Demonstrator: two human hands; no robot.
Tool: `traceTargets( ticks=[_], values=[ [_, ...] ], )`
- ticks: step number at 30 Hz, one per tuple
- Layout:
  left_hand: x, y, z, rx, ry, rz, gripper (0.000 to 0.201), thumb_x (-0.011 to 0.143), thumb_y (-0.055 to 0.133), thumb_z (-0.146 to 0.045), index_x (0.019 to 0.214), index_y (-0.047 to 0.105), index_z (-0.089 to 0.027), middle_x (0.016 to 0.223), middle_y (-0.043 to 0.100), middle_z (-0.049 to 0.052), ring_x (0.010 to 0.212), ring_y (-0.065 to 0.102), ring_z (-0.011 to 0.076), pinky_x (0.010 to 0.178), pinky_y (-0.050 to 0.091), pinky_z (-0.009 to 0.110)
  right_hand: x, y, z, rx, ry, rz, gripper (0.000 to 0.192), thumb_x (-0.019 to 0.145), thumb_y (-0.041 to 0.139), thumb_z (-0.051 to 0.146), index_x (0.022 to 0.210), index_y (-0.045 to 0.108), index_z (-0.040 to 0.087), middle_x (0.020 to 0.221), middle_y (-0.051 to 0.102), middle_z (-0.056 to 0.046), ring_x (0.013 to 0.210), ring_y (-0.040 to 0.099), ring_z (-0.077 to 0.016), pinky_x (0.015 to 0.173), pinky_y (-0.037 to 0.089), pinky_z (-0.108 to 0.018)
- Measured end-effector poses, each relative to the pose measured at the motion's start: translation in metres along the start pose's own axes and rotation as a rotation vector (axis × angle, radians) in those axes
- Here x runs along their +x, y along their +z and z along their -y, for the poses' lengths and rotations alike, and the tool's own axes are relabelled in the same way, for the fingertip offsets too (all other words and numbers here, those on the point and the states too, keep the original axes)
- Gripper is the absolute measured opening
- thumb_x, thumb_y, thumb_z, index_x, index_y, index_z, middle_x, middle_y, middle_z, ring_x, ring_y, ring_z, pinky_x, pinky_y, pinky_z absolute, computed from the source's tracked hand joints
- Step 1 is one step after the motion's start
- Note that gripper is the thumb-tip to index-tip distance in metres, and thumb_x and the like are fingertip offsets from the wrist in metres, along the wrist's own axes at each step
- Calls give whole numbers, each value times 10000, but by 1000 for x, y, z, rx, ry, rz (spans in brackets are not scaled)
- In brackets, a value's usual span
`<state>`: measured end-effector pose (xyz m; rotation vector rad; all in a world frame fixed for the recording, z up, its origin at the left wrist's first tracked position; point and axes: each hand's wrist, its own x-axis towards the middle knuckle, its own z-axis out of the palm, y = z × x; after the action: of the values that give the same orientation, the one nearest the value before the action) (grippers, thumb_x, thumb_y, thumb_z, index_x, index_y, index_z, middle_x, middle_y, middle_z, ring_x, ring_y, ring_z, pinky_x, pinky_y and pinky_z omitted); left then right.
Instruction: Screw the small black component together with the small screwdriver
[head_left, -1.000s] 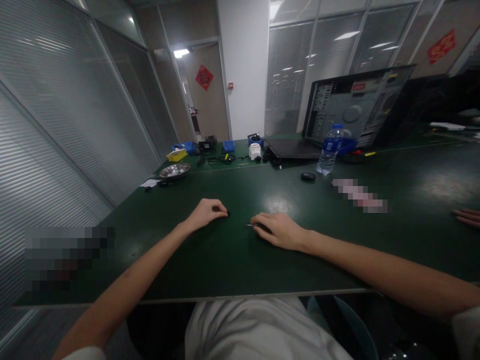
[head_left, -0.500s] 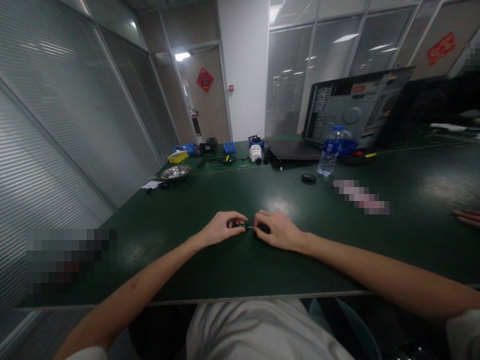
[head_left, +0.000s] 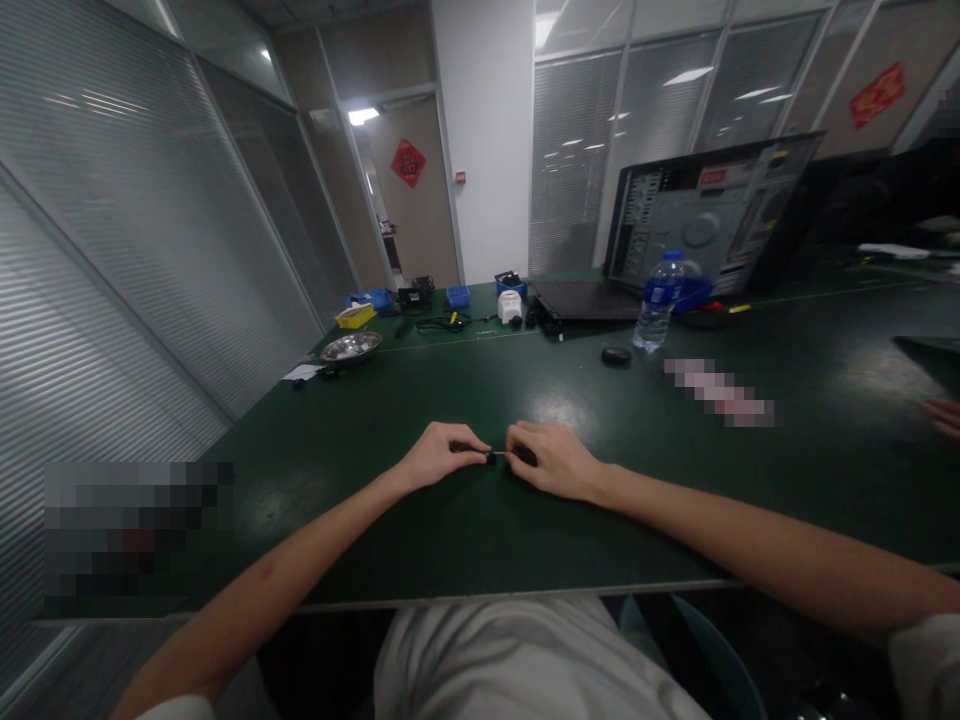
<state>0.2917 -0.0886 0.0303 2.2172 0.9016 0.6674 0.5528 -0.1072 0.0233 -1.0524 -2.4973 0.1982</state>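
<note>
My left hand [head_left: 442, 452] and my right hand [head_left: 551, 460] rest close together on the dark green table [head_left: 450, 520]. Between their fingertips is a small dark part [head_left: 491, 457]. My left fingers pinch it. My right hand grips a thin tool [head_left: 517, 455] with a dark handle and a metal tip, and the tip meets the small part. Most of the tool is hidden under my right fingers.
Further back stand a water bottle [head_left: 658, 300], a small dark round object [head_left: 616, 354], an opened computer case [head_left: 705, 215], a metal bowl [head_left: 351, 347] and blue and yellow bins [head_left: 367, 305]. Another person's hand [head_left: 943, 415] lies at the right edge.
My left hand has moved right from its spot on the table, carrying the small dark part to the tool tip held by my right hand. The other person's hand at the right shifted.
</note>
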Motion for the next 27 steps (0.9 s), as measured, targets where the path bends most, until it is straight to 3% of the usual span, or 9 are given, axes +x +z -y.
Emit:
traceTargets(
  ticks=[10, 21, 27],
  values=[
    [2, 6, -1, -45, 3, -24, 189, 879, 764, -332, 1008, 826, -208, 981, 759, 65, 876, 683, 199, 810, 499, 299, 2, 3, 7, -55, -105, 26, 119, 1005, 543, 301, 1033, 603, 202, 990, 647, -28, 748, 572, -142, 630, 299, -266],
    [3, 2, 1, -82, -50, -37, 242, 898, 733, -378, 1056, 807, -211, 1039, 762, 62, 921, 686, 209, 829, 507, 307, 3, 2, 10, -61, -112, 41, 125, 1020, 526, 300, 1046, 591, 197, 1007, 645, -35, 732, 570, -139, 618, 307, -267],
    [12, -1, 17, 92, -31, -99, 209, 915, 711, -367, 1029, 805, -219, 1030, 727, 65, 942, 649, 211, 839, 490, 319, 3, 3, 9, -50, -107, 29, 136, 1021, 523, 309, 1056, 600, 203, 1010, 647, -33, 741, 578, -141, 629, 320, -264]
  ],
)
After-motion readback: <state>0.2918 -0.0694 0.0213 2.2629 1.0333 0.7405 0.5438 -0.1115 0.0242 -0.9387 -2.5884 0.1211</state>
